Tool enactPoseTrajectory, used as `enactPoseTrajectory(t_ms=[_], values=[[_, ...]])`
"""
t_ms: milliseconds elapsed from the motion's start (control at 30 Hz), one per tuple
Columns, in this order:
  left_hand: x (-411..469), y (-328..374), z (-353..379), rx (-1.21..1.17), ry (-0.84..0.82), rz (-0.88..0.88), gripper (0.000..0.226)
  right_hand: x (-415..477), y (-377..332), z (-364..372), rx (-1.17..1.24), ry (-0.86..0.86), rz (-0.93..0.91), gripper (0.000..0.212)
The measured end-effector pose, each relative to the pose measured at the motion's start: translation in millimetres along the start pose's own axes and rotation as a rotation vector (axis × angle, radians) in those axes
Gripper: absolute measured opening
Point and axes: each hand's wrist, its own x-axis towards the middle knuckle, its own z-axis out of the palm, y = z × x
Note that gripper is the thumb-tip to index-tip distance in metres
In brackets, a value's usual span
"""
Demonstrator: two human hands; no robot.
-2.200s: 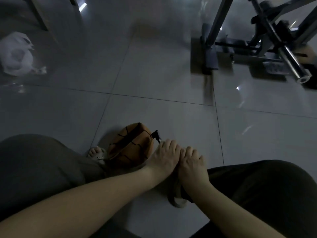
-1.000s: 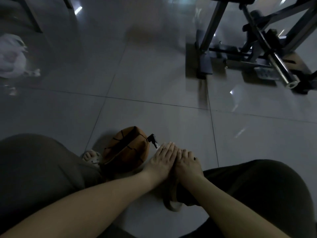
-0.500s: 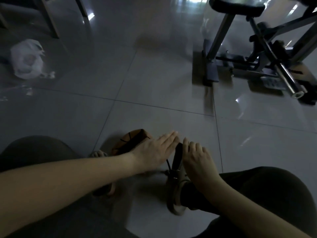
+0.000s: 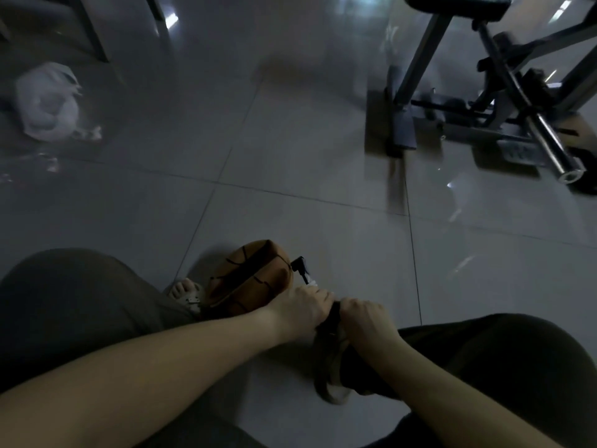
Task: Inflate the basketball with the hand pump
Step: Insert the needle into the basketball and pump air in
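A floppy, deflated orange basketball (image 4: pixel 255 282) lies on the floor between my feet, beside my left foot (image 4: pixel 187 294). The hand pump's black hose tip (image 4: pixel 299 267) sticks up at the ball's right edge. My left hand (image 4: pixel 302 310) and my right hand (image 4: pixel 361 318) sit side by side just right of the ball. Both curl over the dark top of the hand pump (image 4: pixel 332 313). The pump's body is hidden under my hands. My right foot in a sandal (image 4: pixel 332 379) lies below them.
A metal exercise bench frame (image 4: pixel 484 101) with a steel bar stands at the far right. A white plastic bag (image 4: pixel 48 101) lies at the far left near furniture legs (image 4: pixel 93 37). My knees in dark trousers flank the ball on the grey tiled floor (image 4: pixel 290 156).
Half a second ago my fingers were stretched out flat beside the dark pump top. Now both hands are curled closed around it, and the hose tip by the ball shows again.
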Motion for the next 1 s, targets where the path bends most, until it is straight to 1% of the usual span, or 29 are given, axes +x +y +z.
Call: enactPoseTrajectory(t_ms=[67,100,167,200,233,267,333,400,500,600,667,700,767,800,867,933,1000], values=[[-3.6,-8.2,-21.6,0.043,0.040,0.044,0.026,-11.2,0.7,-19.9,0.029,0.038,-0.028,0.018],[-5.3,-14.2,-35.6,0.055,0.083,0.063,0.020,-17.7,2.1,-34.1,0.039,0.087,-0.039,0.017],[-7.8,-25.7,-67.0,0.055,0.243,0.044,0.012,-29.7,8.9,-61.7,0.037,0.223,-0.042,0.016],[-7.7,-31.3,-81.4,0.031,0.320,0.029,0.013,-34.6,13.6,-74.0,0.034,0.278,-0.045,0.015],[-8.4,-36.1,-93.9,-0.027,0.362,0.018,0.014,-38.6,18.4,-84.0,0.026,0.307,-0.055,0.012],[-9.4,-40.2,-102.0,-0.121,0.364,0.001,0.014,-40.6,22.4,-90.3,0.016,0.302,-0.067,0.008],[-14.8,-44.6,-106.1,-0.372,0.294,-0.118,0.015,-40.1,23.3,-89.8,0.024,0.235,-0.072,0.006],[-15.1,-48.6,-94.8,-0.524,0.193,-0.200,0.017,-30.3,19.2,-75.8,0.046,0.154,-0.079,0.005],[-7.2,-52.3,-68.5,-0.576,0.012,-0.217,0.020,-12.6,16.6,-53.0,0.121,0.045,-0.070,0.010],[-5.9,-50.1,-37.8,-0.713,-0.090,-0.234,0.026,-2.1,15.5,-34.1,0.092,-0.014,-0.090,0.015],[-9.8,-41.6,-21.2,-0.695,-0.150,-0.254,0.029,1.1,13.4,-22.2,0.084,-0.071,-0.102,0.018],[-9.9,-35.4,-15.3,-0.716,-0.169,-0.269,0.025,2.8,14.0,-17.4,0.082,-0.091,-0.098,0.020],[-6.3,-27.1,-10.7,-0.763,-0.175,-0.296,0.016,7.8,18.8,-11.0,0.085,-0.094,-0.092,0.023],[-2.8,-27.5,-9.8,-0.772,-0.176,-0.316,0.015,9.0,21.8,-9.7,0.089,-0.093,-0.083,0.024],[4.0,-31.8,-13.8,-0.834,-0.224,-0.370,0.022,8.1,25.1,-9.1,0.096,-0.106,-0.066,0.025],[8.9,-36.1,-23.9,-1.056,-0.315,-0.476,0.035,5.0,25.4,-9.2,0.121,-0.085,-0.063,0.023],[10.2,-41.5,-44.2,-1.343,-0.363,-0.602,0.036,-1.3,27.8,-21.1,0.168,-0.004,-0.049,0.014]])
